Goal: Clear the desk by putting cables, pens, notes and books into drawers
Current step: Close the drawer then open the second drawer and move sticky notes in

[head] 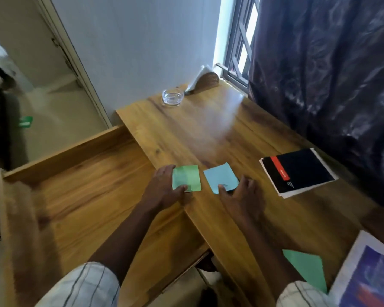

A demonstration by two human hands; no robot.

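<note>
So, quick rundown:
green note (pixel 186 178): flat on the table (pixel 219 129) by its edge, left hand (pixel 162 189) fingers spread on it, nothing pinched
blue note (pixel 221 177): just beside it, right hand (pixel 239 196) thumb pressing, loose
drawer (pixel 80 191): open, left of the table
risk: thin paper could probably slip or crease while sliding off

— Can you read anything on that black book (pixel 299 172) at the right of the frame?
— No. Its red stripe carries small lettering, but it is too blurred to make out.
— And the green card (pixel 25 122) on the floor at the far left?
— A white mark, unreadable.
— The sticky notes?
— No legible writing.
</note>
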